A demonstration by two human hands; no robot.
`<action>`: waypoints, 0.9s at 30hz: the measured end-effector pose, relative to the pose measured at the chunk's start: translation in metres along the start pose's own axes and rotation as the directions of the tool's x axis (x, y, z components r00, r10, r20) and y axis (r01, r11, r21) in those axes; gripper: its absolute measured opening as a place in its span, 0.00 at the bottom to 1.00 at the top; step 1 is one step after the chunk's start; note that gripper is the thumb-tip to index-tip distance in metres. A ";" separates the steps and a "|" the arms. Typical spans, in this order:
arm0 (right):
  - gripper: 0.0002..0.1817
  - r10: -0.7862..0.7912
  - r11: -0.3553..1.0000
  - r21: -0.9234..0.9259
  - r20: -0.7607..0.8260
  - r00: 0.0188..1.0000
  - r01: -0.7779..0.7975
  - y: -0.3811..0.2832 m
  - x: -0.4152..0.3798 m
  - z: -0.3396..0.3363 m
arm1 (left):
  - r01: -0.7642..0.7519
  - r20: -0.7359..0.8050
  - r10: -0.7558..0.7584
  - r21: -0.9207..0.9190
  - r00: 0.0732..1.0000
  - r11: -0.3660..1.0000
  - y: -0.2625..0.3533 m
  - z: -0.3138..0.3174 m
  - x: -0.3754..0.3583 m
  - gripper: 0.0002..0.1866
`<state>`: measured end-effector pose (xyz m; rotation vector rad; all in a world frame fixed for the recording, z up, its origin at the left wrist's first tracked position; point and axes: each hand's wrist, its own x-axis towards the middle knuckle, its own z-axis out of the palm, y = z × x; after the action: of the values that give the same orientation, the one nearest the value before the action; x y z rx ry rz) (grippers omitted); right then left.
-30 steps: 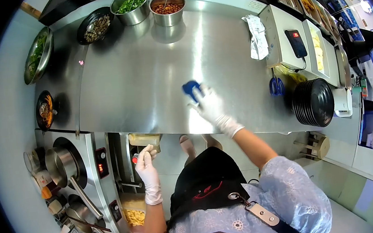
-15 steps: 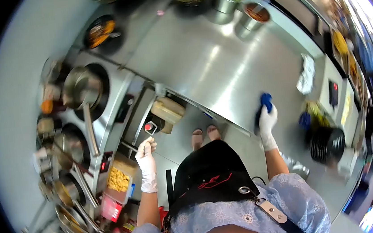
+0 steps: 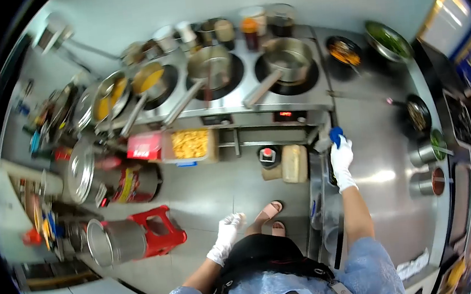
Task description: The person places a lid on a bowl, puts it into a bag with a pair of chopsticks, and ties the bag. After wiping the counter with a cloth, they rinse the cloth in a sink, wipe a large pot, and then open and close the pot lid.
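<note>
My right hand (image 3: 342,158), in a white glove, is closed around a small blue object (image 3: 336,134) at the left edge of the steel counter (image 3: 376,133). Blur hides what kind of thing it is. My left hand (image 3: 226,234), also gloved, hangs over the floor in front of my black apron (image 3: 263,257). Its fingers are curled in, and I see nothing between them. Beyond my right hand stands a long-handled saucepan (image 3: 289,59) on the nearest burner.
More pots, including a saucepan (image 3: 208,70), line the stove, handles toward me. Below sits a bin of yellow pieces (image 3: 191,144). On the floor are a jug (image 3: 294,164), a red stool (image 3: 159,231) and a steel pot (image 3: 117,240). Bowls and containers edge the counter's right side.
My view has turned left, from the counter toward the stove. My right hand, still holding the blue object, has moved from the far counter area to the edge near the stove.
</note>
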<state>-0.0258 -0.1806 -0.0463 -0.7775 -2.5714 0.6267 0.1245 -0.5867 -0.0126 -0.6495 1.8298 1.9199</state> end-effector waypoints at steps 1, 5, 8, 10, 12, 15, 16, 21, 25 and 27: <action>0.18 0.055 0.955 0.285 0.099 0.994 -0.082 0.017 -0.009 0.041 | 0.023 -0.007 -0.024 -0.029 1.000 0.999 -0.008 -0.007 -0.012 0.12; 0.12 -0.009 0.278 0.608 0.776 0.631 -0.744 -0.074 -0.114 0.048 | 0.002 -0.113 -0.021 -0.171 0.993 0.985 -0.013 -0.049 -0.052 0.15; 0.10 -0.199 0.171 0.189 0.968 0.154 -0.967 -0.157 -0.206 0.036 | -0.092 -0.248 0.011 -0.320 0.969 0.943 -0.003 -0.088 -0.088 0.15; 0.15 -0.340 0.350 0.103 0.940 -0.024 -0.931 -0.203 -0.271 0.025 | -0.144 -0.315 0.009 -0.409 0.949 0.901 -0.010 -0.116 -0.105 0.15; 0.17 -0.395 0.556 0.099 0.905 -0.157 -0.825 -0.259 -0.326 -0.011 | -0.098 -0.271 -0.151 -0.723 0.951 0.683 -0.034 -0.149 -0.116 0.23; 0.19 -0.471 0.716 0.055 0.774 -0.424 -0.696 -0.323 -0.392 -0.054 | -0.081 -0.152 -0.116 -0.881 0.982 0.465 -0.060 -0.201 -0.136 0.32; 0.20 -0.495 0.756 0.094 0.729 -0.472 -0.648 -0.335 -0.416 -0.052 | -0.049 -0.060 -0.025 -0.944 0.998 0.327 -0.058 -0.218 -0.148 0.34; 0.25 -0.466 0.849 0.186 0.703 -0.537 -0.494 -0.403 -0.517 -0.064 | -0.169 -0.158 0.082 -0.974 0.984 0.152 -0.090 -0.326 -0.216 0.35; 0.30 -0.575 0.785 0.058 0.440 -0.690 -0.617 -0.463 -0.593 -0.074 | -0.249 -0.253 -0.105 -0.967 0.962 0.051 -0.127 -0.430 -0.295 0.33; 0.30 -0.524 0.822 0.072 0.484 -0.701 -0.565 -0.488 -0.633 -0.072 | -0.324 -0.325 -0.151 -0.946 0.934 0.029 -0.158 -0.482 -0.326 0.32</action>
<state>0.2929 -0.8982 0.1214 -0.3423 0.7207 -1.3004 0.5066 -1.0505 0.0365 -1.3513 0.1023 3.2187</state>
